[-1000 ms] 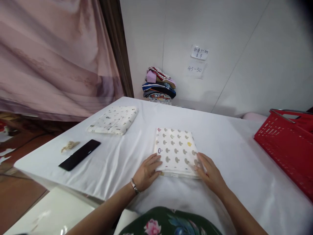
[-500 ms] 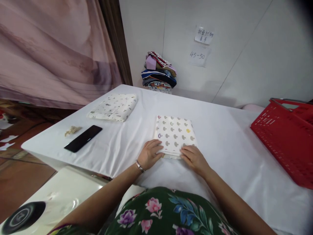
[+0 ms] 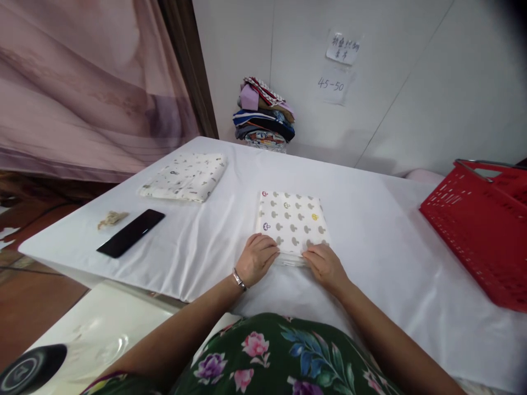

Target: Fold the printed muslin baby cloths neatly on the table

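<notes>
Right before me on the white-covered table [image 3: 370, 230] lies a folded white cloth [image 3: 293, 219] printed with grey mushrooms and a few coloured ones. Its near edge shows several stacked layers. My left hand [image 3: 256, 258], with a silver bracelet at the wrist, pinches the near left corner. At the near right corner my right hand [image 3: 326, 266] is closed on the same edge, thumb below and fingers on top. A second folded white cloth [image 3: 185, 176] with small scattered prints lies farther back on the left, apart from both hands.
A black phone [image 3: 130, 233] and a crumpled beige scrap [image 3: 112, 219] lie at the table's left. On the right stands a red plastic basket [image 3: 473, 236]. Behind the far edge rises a pile of folded clothes [image 3: 265, 118]. A white stool-like surface [image 3: 119, 312] is at lower left.
Both hands have tightened from resting at the near corners to pinching the cloth's near edge, the left fingers drawn closer together. The view has shifted slightly.
</notes>
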Demonstrator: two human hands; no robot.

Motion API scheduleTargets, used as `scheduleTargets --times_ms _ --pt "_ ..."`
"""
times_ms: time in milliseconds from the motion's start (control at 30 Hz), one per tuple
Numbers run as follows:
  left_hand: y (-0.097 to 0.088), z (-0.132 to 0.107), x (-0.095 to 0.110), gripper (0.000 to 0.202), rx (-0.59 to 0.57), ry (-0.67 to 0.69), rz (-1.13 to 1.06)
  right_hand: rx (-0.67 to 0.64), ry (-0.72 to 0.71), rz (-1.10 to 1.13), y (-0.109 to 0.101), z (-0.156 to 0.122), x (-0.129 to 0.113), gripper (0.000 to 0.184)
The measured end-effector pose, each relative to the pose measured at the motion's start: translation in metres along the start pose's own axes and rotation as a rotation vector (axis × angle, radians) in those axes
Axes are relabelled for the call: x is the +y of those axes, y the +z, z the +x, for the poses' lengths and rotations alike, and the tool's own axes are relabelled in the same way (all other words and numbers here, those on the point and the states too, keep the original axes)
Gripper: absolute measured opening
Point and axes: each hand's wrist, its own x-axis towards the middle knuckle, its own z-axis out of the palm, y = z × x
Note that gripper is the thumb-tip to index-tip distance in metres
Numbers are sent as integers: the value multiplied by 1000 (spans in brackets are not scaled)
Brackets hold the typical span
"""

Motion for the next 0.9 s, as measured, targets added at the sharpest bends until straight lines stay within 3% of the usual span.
scheduleTargets --times_ms 267,600,900 --pt "-3 -1 -1 17 -105 44 5 -123 -57 -26 -4 2 2 19" --pt "-1 6 2 18 -97 35 38 -100 54 62 -1 3 2 22" --pt "1 9 5 19 -109 70 61 -94 15 18 1 2 4 21"
